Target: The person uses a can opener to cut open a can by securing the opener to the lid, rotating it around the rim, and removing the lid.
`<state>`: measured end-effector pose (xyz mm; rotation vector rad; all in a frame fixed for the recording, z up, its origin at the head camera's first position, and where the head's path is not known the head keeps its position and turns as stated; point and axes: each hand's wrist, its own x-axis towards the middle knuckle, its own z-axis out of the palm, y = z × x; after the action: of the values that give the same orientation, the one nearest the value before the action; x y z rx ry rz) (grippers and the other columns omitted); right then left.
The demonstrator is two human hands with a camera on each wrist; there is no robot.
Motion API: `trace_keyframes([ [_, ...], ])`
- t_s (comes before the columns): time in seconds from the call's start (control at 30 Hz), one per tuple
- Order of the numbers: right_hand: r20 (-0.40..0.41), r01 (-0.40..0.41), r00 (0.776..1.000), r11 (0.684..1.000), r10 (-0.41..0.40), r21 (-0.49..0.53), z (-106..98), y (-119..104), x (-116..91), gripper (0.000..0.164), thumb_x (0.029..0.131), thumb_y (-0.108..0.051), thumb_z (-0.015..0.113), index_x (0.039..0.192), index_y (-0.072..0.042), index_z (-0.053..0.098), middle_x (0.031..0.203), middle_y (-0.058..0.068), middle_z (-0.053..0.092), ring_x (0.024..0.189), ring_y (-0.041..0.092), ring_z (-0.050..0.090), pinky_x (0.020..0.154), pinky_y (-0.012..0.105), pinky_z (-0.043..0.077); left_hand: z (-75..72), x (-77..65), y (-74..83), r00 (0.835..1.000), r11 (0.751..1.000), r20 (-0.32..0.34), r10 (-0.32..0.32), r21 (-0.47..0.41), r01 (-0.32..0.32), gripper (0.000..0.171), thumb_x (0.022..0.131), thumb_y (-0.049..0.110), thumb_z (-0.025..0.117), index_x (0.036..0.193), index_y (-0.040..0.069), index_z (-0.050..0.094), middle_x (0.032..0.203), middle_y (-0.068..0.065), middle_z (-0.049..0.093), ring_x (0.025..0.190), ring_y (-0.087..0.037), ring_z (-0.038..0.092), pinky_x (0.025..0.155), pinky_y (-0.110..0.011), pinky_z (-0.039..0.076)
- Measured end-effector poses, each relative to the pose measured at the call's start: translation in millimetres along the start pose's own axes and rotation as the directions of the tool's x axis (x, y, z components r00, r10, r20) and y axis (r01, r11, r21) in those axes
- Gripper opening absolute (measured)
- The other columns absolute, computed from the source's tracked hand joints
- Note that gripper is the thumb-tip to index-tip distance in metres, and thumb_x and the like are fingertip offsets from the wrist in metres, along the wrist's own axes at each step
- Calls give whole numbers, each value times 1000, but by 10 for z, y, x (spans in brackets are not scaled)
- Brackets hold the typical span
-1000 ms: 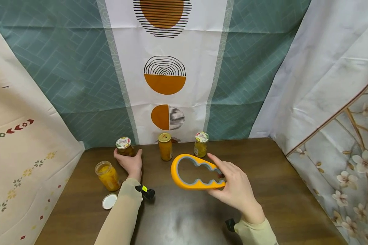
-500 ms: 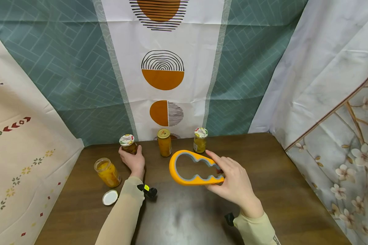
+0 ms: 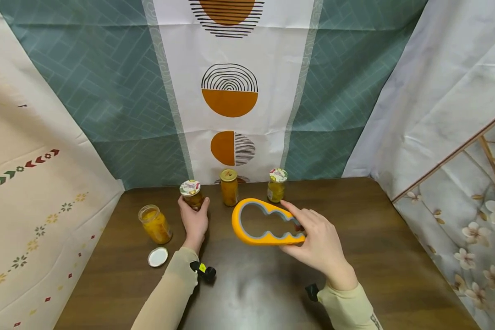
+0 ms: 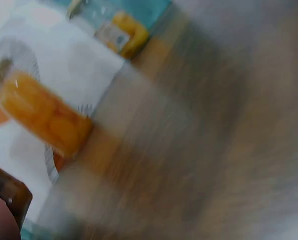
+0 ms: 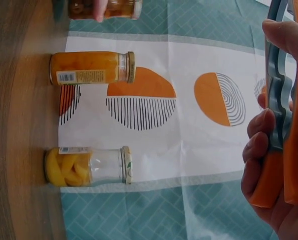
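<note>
My left hand (image 3: 195,225) grips a short jar of dark brown contents (image 3: 195,201) by its sides; the patterned white lid is on. In the right wrist view, part of that jar (image 5: 78,9) appears at the top with a fingertip against it. Pinched between the thumb and fingers of my right hand (image 3: 318,240) is an orange jar opener (image 3: 236,224) with a grey notched inner edge. It is held above the table, its wide rounded end pointing left. The left wrist view is blurred and shows just an edge of the held jar (image 4: 11,192).
A gold-lidded jar of orange fruit (image 3: 230,192) and a yellow-filled jar (image 3: 276,189) stand at the back of the brown table (image 3: 247,293). On the left are a lidless jar of yellow fruit (image 3: 156,227) and a loose lid (image 3: 157,256). Curtains hang behind and at both sides.
My left hand has moved the brown-filled jar to the right, closer to the gold-lidded jar. The right hand with the jar opener has stayed nearly in place. The head view has shifted slightly.
</note>
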<state>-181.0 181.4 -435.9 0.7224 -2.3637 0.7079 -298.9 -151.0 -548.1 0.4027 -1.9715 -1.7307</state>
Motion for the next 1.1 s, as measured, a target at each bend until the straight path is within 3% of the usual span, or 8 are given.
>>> trace_keyframes([
  [0.17,-11,-31,999,1000,31,3,-1,24,-21,94,64,-33,94,152,-27,61,86,-13,60,78,5,54,65,31,48,-28,-322,141,987,996,138,83,-32,-80,79,97,24,82,156,7,33,147,-18,51,130,-32,53,106,-47,42],
  [0.3,-15,-63,998,998,63,2,-11,38,-23,94,63,-32,94,151,-28,61,86,-11,61,79,5,55,65,33,49,-39,-606,324,963,988,224,153,-31,-150,74,95,23,85,151,11,40,140,-14,58,117,-28,58,91,-40,46],
  [0.4,-15,-81,997,997,81,5,-21,41,-18,94,63,-32,93,151,-29,61,86,-9,62,80,5,54,65,33,48,-43,-811,508,939,981,284,195,-44,-190,71,94,16,86,148,10,42,137,-13,60,113,-26,62,88,-35,50],
  [0.53,-15,-84,996,996,84,-1,-26,45,-7,93,64,-31,92,152,-31,61,87,-10,62,80,5,55,65,34,49,-50,-1000,613,899,968,359,250,-73,-240,71,90,11,88,146,11,44,135,-10,63,112,-25,63,86,-32,54],
  [0.77,0,-36,999,999,36,3,5,38,14,90,64,-32,93,150,-27,63,87,-12,62,80,5,57,67,33,51,-8,-1237,546,836,942,439,329,-96,-320,66,82,1,87,136,15,54,118,-1,71,96,-20,64,80,-30,52],
  [0.9,38,-10,999,1000,10,11,42,17,14,89,65,-34,93,149,-30,63,85,-15,59,79,3,55,67,31,49,22,-1333,478,788,919,487,378,-96,-382,67,74,-2,83,133,15,57,115,4,71,98,-16,66,85,-31,54],
  [1.1,98,22,995,999,-24,23,77,-10,4,88,66,-33,92,149,-33,63,84,-18,55,76,2,52,66,29,47,35,-1449,453,710,922,596,375,-159,-353,65,74,0,80,133,17,57,120,4,68,107,-16,67,95,-33,54],
])
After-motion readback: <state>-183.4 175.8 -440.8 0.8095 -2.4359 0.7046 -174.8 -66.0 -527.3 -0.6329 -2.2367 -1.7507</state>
